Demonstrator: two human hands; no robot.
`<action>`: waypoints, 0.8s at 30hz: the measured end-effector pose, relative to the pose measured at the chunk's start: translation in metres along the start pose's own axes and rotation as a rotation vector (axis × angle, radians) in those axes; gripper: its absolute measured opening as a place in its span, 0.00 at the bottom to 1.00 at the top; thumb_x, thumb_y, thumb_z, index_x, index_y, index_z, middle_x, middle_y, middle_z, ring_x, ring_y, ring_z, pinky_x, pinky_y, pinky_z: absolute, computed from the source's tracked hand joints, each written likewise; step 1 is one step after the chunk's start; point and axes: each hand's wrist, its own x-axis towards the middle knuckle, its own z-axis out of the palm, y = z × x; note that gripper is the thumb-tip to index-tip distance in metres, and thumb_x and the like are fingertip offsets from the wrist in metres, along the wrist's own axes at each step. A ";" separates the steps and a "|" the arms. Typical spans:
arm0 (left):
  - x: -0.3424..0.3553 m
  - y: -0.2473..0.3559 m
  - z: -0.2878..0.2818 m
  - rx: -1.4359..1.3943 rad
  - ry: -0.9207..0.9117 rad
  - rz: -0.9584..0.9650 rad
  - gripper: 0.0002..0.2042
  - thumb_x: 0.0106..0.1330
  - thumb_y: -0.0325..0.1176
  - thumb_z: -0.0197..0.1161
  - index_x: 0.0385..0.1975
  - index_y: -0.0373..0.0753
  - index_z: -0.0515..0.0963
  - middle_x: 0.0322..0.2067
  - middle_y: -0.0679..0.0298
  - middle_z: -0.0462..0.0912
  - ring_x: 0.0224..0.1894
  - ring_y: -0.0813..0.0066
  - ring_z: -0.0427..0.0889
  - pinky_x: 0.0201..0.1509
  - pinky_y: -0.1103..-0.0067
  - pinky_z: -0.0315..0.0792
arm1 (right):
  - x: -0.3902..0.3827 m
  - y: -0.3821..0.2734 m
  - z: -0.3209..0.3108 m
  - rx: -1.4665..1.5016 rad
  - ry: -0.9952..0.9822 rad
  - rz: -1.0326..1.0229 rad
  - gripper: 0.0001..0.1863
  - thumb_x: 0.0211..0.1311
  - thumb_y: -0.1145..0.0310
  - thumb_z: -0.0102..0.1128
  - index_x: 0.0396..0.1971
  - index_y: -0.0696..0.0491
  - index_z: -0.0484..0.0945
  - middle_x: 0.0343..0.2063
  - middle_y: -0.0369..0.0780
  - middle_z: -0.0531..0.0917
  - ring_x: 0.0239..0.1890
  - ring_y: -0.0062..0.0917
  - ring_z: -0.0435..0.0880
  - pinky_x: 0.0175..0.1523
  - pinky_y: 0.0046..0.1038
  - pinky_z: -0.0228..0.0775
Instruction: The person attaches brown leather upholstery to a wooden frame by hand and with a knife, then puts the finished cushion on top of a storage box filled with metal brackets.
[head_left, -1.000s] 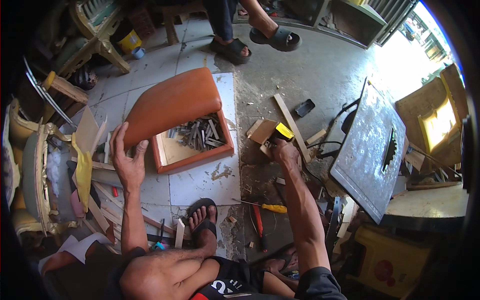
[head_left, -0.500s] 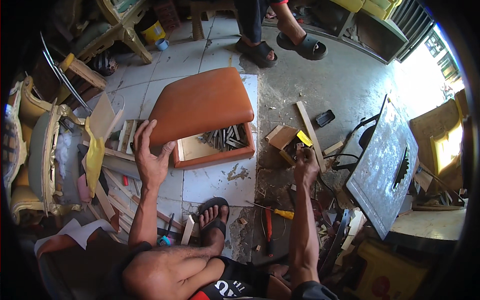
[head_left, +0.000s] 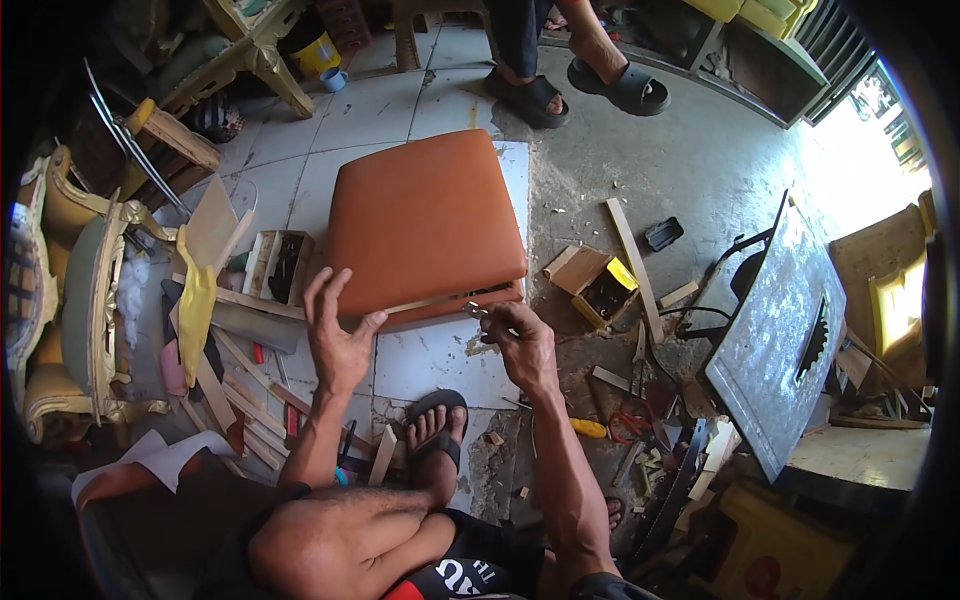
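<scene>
The orange-brown padded box (head_left: 425, 225) sits in front of me, its cushioned lid lowered nearly flat with a narrow gap along the front edge. At its front left corner is my left hand (head_left: 343, 345), open with thumb and fingers spread. I cannot tell whether it touches the lid. My right hand (head_left: 522, 350) is closed in a pinch near the front right corner. Between its fingertips is a small shiny metal piece (head_left: 476, 309), too small to name exactly. The inside of the box is almost wholly hidden.
A small open carton (head_left: 597, 290) lies to the right beside a wooden strip (head_left: 632, 262). Farther right leans a metal saw table (head_left: 770, 340) with a toothed blade. Wood offcuts (head_left: 250, 415) litter the left side. Another person's sandalled feet (head_left: 620, 85) are at the far side.
The lid has come down over the box and hides its metal bits. My right hand has moved left from the carton to the box front, with the small metal piece now visible in it.
</scene>
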 end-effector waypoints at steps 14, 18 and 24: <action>-0.026 -0.019 0.031 -0.038 -0.007 -0.018 0.37 0.56 0.27 0.78 0.67 0.41 0.68 0.71 0.49 0.61 0.72 0.47 0.62 0.75 0.57 0.60 | -0.012 0.035 0.018 0.269 -0.084 0.273 0.12 0.70 0.71 0.66 0.47 0.63 0.82 0.36 0.43 0.89 0.37 0.26 0.89 0.44 0.29 0.84; -0.029 -0.022 0.029 -0.017 -0.022 -0.012 0.36 0.59 0.28 0.76 0.68 0.40 0.67 0.71 0.47 0.60 0.73 0.45 0.61 0.75 0.56 0.59 | -0.012 0.032 0.032 0.455 -0.070 0.312 0.18 0.71 0.70 0.66 0.55 0.64 0.77 0.40 0.45 0.87 0.40 0.30 0.90 0.47 0.32 0.87; -0.052 -0.043 0.051 0.095 -0.006 0.182 0.39 0.62 0.27 0.73 0.72 0.37 0.58 0.73 0.39 0.52 0.76 0.36 0.53 0.76 0.51 0.58 | -0.005 0.030 0.037 0.476 -0.013 0.314 0.15 0.71 0.71 0.65 0.51 0.61 0.73 0.37 0.43 0.86 0.39 0.31 0.90 0.46 0.33 0.87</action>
